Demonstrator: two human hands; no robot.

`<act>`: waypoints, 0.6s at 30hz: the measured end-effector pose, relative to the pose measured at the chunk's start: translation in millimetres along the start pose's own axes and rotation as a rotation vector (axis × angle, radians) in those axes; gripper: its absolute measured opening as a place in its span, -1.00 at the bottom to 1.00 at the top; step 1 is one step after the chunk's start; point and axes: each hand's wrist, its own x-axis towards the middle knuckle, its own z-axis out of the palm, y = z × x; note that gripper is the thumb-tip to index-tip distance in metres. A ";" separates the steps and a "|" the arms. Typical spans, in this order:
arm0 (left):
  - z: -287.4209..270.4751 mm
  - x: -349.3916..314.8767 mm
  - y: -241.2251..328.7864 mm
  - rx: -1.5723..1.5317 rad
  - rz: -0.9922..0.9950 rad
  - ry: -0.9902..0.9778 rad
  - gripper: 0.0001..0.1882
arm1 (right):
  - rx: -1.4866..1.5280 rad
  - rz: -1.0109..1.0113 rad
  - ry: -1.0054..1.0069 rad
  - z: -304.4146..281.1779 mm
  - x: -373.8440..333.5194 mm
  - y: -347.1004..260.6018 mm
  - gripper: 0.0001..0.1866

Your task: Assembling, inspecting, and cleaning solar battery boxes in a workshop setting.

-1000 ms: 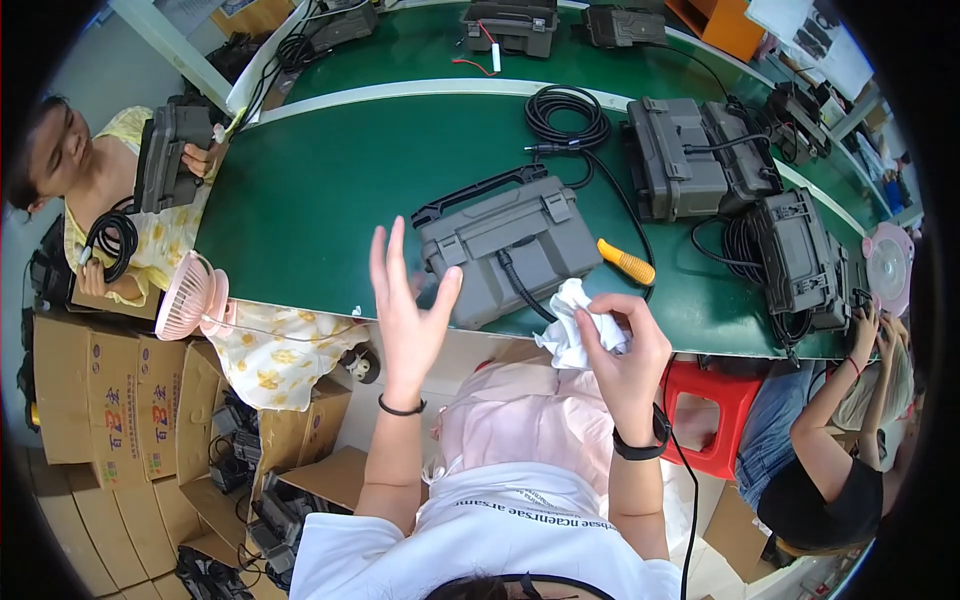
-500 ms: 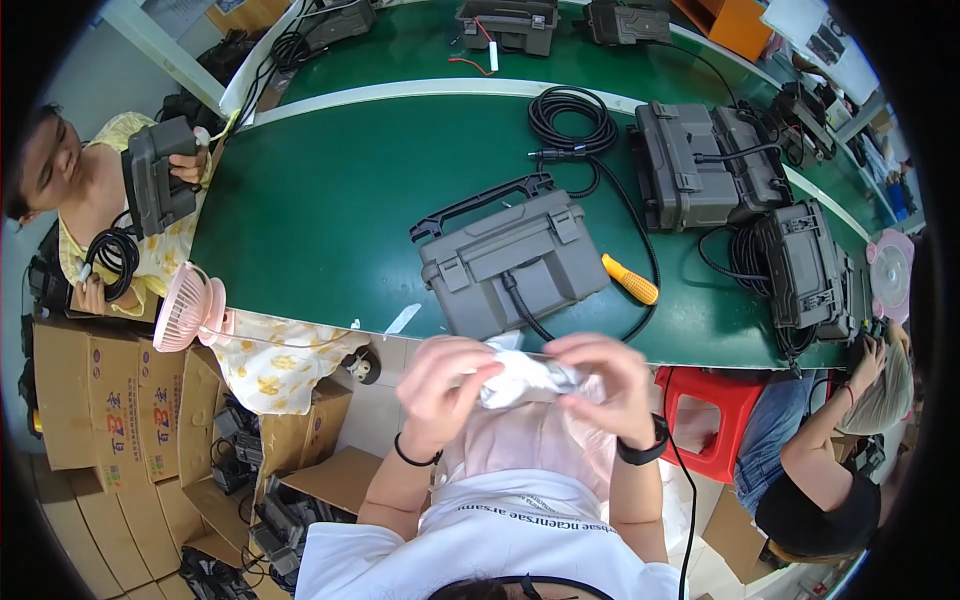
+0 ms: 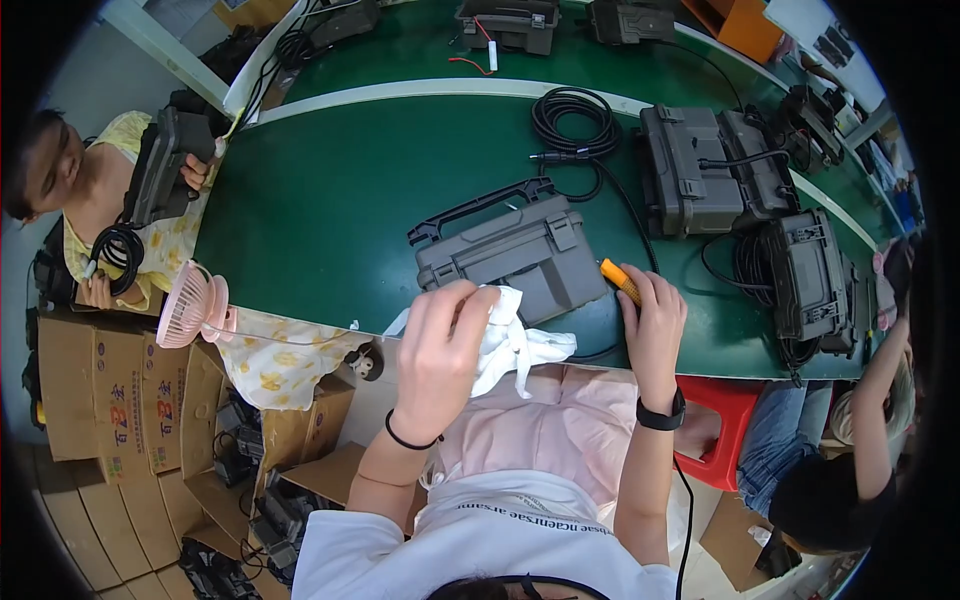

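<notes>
Bunched in my left hand (image 3: 445, 345) is a limp white cloth (image 3: 505, 352); its loose end hangs over the table's front edge. My right hand (image 3: 656, 325) is closed round a tool with an orange handle (image 3: 620, 279); its working end is too small to make out. Just beyond both hands lies a grey hard plastic case (image 3: 545, 262), its latches toward me and its black carry handle raised on the far side. The cloth and my left hand cover part of its front. A black cable (image 3: 572, 122) from it lies coiled behind.
More grey cases (image 3: 685, 165) with cables stand on the green table (image 3: 330, 200) at the right. At the left a co-worker holds another case (image 3: 172, 165) near a pink fan (image 3: 190, 305). A red stool (image 3: 715, 425) and a second co-worker are on the right, cardboard boxes (image 3: 75, 390) lower left.
Both hands were together on the white cloth in front of me. My right hand has let go of it and reached right to the orange handle; my left has moved forward with the cloth.
</notes>
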 end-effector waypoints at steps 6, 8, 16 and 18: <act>-14.3 -1.1 7.8 0.187 0.047 -0.147 -0.62 | -0.023 0.068 0.007 -3.1 -2.8 -0.9 -0.66; -13.7 -2.8 8.2 0.185 0.044 -0.150 -0.63 | -0.012 0.105 0.034 -7.0 -4.9 -4.1 -0.70; -12.8 -1.4 15.2 0.211 -0.049 -0.192 -0.71 | 0.696 0.421 0.080 -41.5 -10.1 -18.9 -0.74; -12.4 3.3 16.4 0.234 -0.037 -0.207 -0.72 | 0.836 0.360 0.109 -40.0 -4.3 -30.2 -0.70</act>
